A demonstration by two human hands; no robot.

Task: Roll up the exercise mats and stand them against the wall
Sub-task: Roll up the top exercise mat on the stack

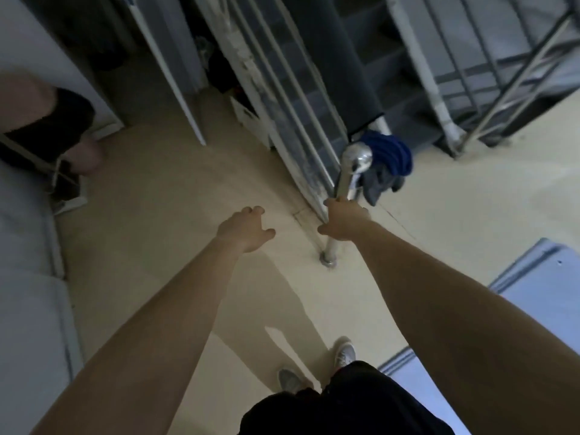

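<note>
**A:** Where's the mat?

**B:** A pale blue mat [539,296] lies flat on the floor [157,199] at four o'clock. It's partly out of view and not yet rolled. A dark roll [339,58] stands upright at twelve o'clock against the metal bed frame [301,98]. It may be a finished mat, but I can't be sure.

**A:** How will it handle?

**B:** My guess is light, soft foam, floppy along its length and springy once rolled. Take a short edge with both hands and roll it tight. Then hold the roll at mid-length to stand it up.

**A:** What's in the way?

**B:** The bed frame fills twelve to one o'clock, and another person's leg [47,127] is at nine. The chrome post [348,180] stands near the centre, with a blue cloth [392,157] hung just beside it.

**A:** And the hands?

**B:** The right hand [343,221] has its fingers curled round the post, below the ball top. The left hand [248,227] hovers at the centre with its fingers loosely bent, holding nothing.
</note>
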